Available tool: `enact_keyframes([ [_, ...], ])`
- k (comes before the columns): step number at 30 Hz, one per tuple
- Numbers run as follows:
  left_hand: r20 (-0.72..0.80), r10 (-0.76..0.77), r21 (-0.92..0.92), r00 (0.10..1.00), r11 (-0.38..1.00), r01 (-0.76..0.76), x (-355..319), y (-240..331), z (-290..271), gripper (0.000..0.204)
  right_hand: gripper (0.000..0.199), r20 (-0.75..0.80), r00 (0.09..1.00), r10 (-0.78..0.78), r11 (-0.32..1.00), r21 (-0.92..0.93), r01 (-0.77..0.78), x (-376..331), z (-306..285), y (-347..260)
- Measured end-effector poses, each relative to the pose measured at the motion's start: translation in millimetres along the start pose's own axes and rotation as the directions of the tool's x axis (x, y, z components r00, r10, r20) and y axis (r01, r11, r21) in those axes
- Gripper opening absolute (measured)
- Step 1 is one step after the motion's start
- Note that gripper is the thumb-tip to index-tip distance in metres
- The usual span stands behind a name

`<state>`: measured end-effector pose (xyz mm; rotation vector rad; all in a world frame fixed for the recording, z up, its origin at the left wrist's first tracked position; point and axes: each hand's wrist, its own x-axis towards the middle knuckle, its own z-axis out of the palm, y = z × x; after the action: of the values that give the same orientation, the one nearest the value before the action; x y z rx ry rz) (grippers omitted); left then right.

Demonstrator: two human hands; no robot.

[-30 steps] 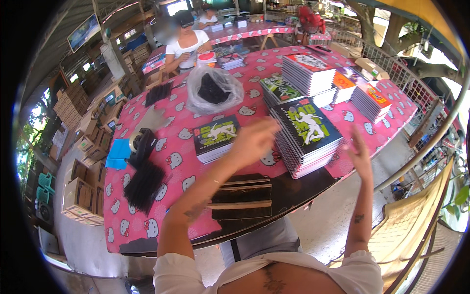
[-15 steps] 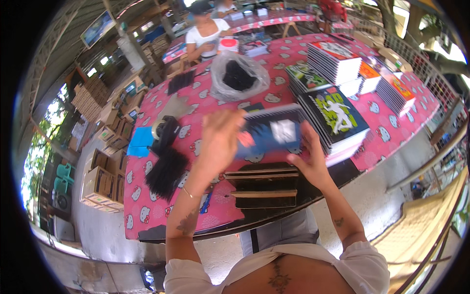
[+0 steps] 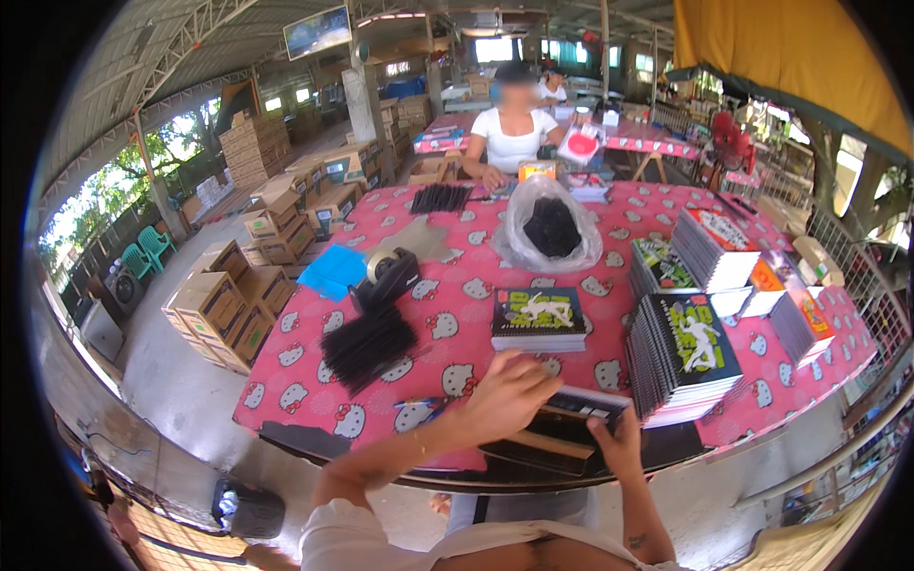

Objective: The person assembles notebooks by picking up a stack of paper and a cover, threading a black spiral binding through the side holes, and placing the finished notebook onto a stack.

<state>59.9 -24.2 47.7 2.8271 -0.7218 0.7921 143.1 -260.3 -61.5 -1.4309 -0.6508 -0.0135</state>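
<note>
Both hands hold one dark notebook (image 3: 583, 407) at the near table (image 3: 457, 314) edge, just left of the tall notebook stack (image 3: 687, 357). Notebook lies nearly flat, long axis running left-right, slightly tilted, right end nearer the person. Left hand (image 3: 509, 392) lies curled over its left end, fingers bent on top. Right hand (image 3: 619, 443) grips the near right corner from below, thumb up. Smaller notebook pile (image 3: 539, 319) sits just beyond, w/ black pens heap (image 3: 367, 344) further left.
</note>
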Motion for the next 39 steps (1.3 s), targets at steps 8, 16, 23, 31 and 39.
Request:
enact_keyframes([
  [8,-0.376,-0.76,-0.608,0.53,0.634,0.477,-63.5,10.8,71.8,0.047,0.053,-0.126,0.991,0.034,0.997,-0.059,-0.042,-9.3,35.1,15.9],
  [16,-0.349,-0.663,0.069,0.663,0.687,0.723,-165.9,-158.2,67.1,0.04,0.054,0.004,1.0,0.012,0.994,-0.112,-0.011,-8.2,-6.8,39.4],
  [23,-0.306,-0.648,0.301,0.698,0.63,0.716,-184.1,-184.7,70.8,0.022,0.064,0.016,1.0,0.011,0.998,-0.068,-0.01,-3.7,-7.0,44.5],
  [31,-0.377,-0.569,0.307,0.731,0.668,0.678,-159.7,-158.1,50.8,0.024,0.069,0.033,0.999,0.032,0.985,-0.172,-0.026,1.6,-8.7,13.8],
  [39,-0.316,-0.474,0.196,0.822,0.815,0.546,-105.5,-102.6,0.2,0.027,0.048,0.342,0.799,-0.494,0.539,-0.601,0.59,32.9,72.6,-103.1],
])
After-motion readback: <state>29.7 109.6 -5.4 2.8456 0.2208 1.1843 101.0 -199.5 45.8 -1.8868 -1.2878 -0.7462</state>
